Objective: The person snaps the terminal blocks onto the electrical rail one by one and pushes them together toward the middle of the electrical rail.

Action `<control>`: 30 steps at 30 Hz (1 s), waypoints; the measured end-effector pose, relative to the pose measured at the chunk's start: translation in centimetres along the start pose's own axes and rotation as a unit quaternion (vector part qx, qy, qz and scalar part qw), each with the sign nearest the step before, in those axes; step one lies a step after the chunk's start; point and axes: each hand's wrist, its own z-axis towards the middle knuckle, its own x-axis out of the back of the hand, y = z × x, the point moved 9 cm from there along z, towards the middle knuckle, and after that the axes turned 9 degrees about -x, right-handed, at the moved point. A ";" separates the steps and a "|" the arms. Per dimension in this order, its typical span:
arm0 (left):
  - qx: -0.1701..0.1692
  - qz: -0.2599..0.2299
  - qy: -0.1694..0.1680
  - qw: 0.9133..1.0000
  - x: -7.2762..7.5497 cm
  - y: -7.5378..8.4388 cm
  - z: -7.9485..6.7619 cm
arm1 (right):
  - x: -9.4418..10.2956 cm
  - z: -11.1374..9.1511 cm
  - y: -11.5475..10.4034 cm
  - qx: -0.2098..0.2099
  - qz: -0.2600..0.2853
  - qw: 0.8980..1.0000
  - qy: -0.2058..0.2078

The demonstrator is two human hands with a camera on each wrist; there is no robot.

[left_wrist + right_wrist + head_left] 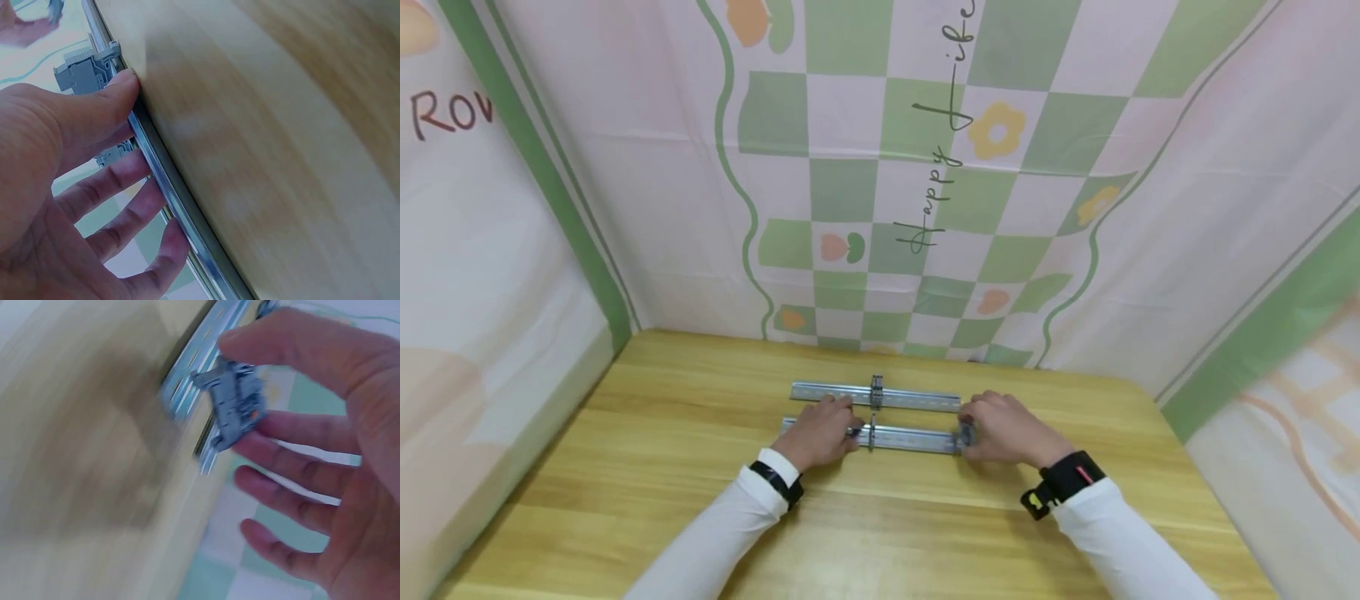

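Observation:
Two slotted metal DIN rails lie side by side on the wooden table. My left hand (822, 433) grips the near DIN rail (913, 439), thumb along its near edge and fingers on the far side. A grey terminal block (81, 72) sits on the rail just beyond the left thumb. Over the rail's right end, my right hand (1011, 429) pinches another grey terminal block (231, 403) between thumb and fingers. In the right wrist view this block is tilted and blurred; it appears apart from the rail.
Behind the near rail lies the far DIN rail (921, 401), with several thin terminal blocks (876, 392) grouped near its middle. The wooden table (625, 467) meets a checked green and white cloth (842, 192) at the back. Cloth also hangs at both sides.

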 end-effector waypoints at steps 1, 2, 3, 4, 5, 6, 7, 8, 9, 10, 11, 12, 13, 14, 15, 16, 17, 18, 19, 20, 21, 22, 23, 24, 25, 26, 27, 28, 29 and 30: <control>0.001 0.000 -0.001 1.000 0.0 0.0 0.0 | 0.1 0.4 -0.5 -0.002 0.023 1.000 0.006; 0.002 -0.001 -0.002 1.000 -0.1 -0.1 0.0 | 0.1 0.9 -1.0 -0.007 0.050 0.999 0.010; 0.003 -0.002 -0.002 1.000 -0.1 -0.1 0.0 | 0.1 1.3 -1.5 -0.011 0.076 0.997 0.014; 0.004 -0.002 -0.003 1.000 -0.1 -0.1 0.0 | 0.0 1.7 -1.9 -0.016 0.103 0.994 0.016; 0.005 -0.004 -0.003 1.000 -0.1 -0.1 0.0 | -0.3 2.1 -2.3 -0.021 0.131 0.991 0.013; 0.006 -0.005 -0.003 1.000 -0.1 -0.1 0.0 | -0.6 2.5 -2.8 -0.024 0.158 0.987 0.010; 0.005 -0.006 -0.002 1.000 -0.1 -0.1 0.0 | -1.0 2.9 -3.1 -0.028 0.183 0.983 0.005; 0.005 -0.005 -0.002 1.000 -0.1 -0.1 0.0 | -1.4 3.2 -3.5 -0.033 0.206 0.978 0.000; 0.004 -0.005 0.000 1.000 -0.1 -0.1 0.0 | -1.8 3.6 -3.8 -0.036 0.226 0.973 -0.006; 0.003 -0.005 0.001 1.000 0.0 -0.1 0.0 | -2.2 3.9 -4.0 -0.041 0.246 0.968 -0.012; 0.002 -0.004 0.003 1.000 0.0 -0.1 0.0 | -2.6 4.2 -4.3 -0.044 0.264 0.963 -0.016; 0.000 -0.004 0.004 1.000 0.0 0.0 0.0 | -2.9 4.5 -4.5 -0.046 0.278 0.959 -0.020; -0.001 -0.004 0.005 1.000 0.1 0.0 0.0 | -3.1 4.7 -4.8 -0.048 0.289 0.956 -0.022; -0.002 -0.002 0.006 1.000 0.1 0.0 0.0 | -3.3 4.9 -5.0 -0.049 0.299 0.953 -0.025; -0.003 -0.002 0.006 1.000 0.1 0.0 0.0 | -3.5 5.0 -5.2 -0.049 0.307 0.950 -0.028; -0.004 -0.002 0.006 1.000 0.0 0.0 0.1 | -3.7 5.2 -5.4 -0.048 0.314 0.948 -0.032; -0.004 -0.003 0.007 1.000 0.0 0.0 0.1 | -3.9 5.3 -5.6 -0.045 0.320 0.946 -0.037; -0.005 -0.002 0.007 1.000 0.0 0.0 0.1 | -4.1 5.4 -5.7 -0.043 0.325 0.944 -0.043; -0.005 -0.002 0.007 1.000 -0.1 0.0 0.1 | -4.3 5.5 -5.8 -0.042 0.328 0.943 -0.048; -0.005 -0.002 0.007 1.000 -0.1 0.0 0.1 | -4.5 5.6 -5.9 -0.041 0.330 0.942 -0.054; -0.005 -0.003 0.007 1.000 -0.1 -0.1 0.1 | -4.7 5.7 -6.0 -0.041 0.331 0.941 -0.058; -0.005 -0.002 0.007 1.000 -0.1 -0.1 0.1 | -4.9 5.8 -6.0 -0.040 0.334 0.940 -0.063; -0.006 -0.001 0.008 1.000 -0.1 -0.1 0.1 | -5.1 5.8 -6.0 -0.041 0.335 0.939 -0.067; -0.006 -0.001 0.008 1.000 -0.1 -0.1 0.1 | -5.2 5.9 -6.1 -0.042 0.337 0.938 -0.070; -0.007 -0.001 0.008 1.000 -0.2 -0.1 0.1 | -5.4 5.9 -6.1 -0.042 0.338 0.938 -0.072; -0.007 -0.001 0.008 1.000 -0.1 -0.1 0.1 | -5.5 6.0 -6.2 -0.041 0.339 0.937 -0.074; -0.006 -0.002 0.008 1.000 -0.1 -0.1 0.1 | -5.5 6.0 -6.2 -0.040 0.339 0.937 -0.074; -0.005 -0.003 0.007 1.000 -0.2 -0.2 0.1 | -5.5 6.1 -6.3 -0.038 0.339 0.937 -0.074; -0.003 -0.005 0.006 1.000 -0.2 -0.2 0.1 | -5.5 6.1 -6.4 -0.036 0.334 0.939 -0.071; -0.001 -0.008 0.006 1.000 -0.2 -0.3 0.1 | -5.5 6.2 -6.6 -0.034 0.331 0.941 -0.068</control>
